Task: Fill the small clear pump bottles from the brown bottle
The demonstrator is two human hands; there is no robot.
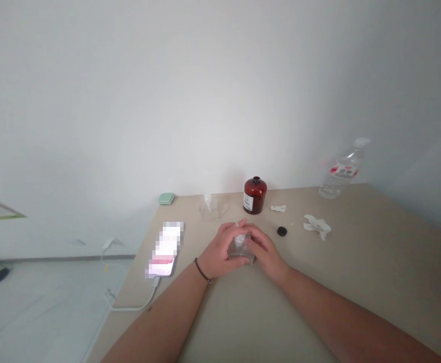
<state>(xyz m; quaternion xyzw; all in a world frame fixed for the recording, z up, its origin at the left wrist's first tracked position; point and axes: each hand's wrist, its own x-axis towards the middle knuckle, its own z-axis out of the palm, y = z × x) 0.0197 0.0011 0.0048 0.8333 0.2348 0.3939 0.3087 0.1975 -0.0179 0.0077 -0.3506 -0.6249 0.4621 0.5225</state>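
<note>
White-topped, the clear bottle (239,253) is on the desk (250,317), left of the black cap (281,231); we wrap left hand (218,252) and right hand (268,253) around it, seemingly to steady it, though they hide much.

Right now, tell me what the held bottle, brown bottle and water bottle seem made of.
Held bottle: clear, smooth-looking glass or hard plastic; see-through, but partly hidden.
Brown bottle: glossy, translucent, perhaps glass; bright highlights suggest it, though plastic is possible.
Water bottle: clear, shiny, likely plastic, judging by its see-through body.
</note>
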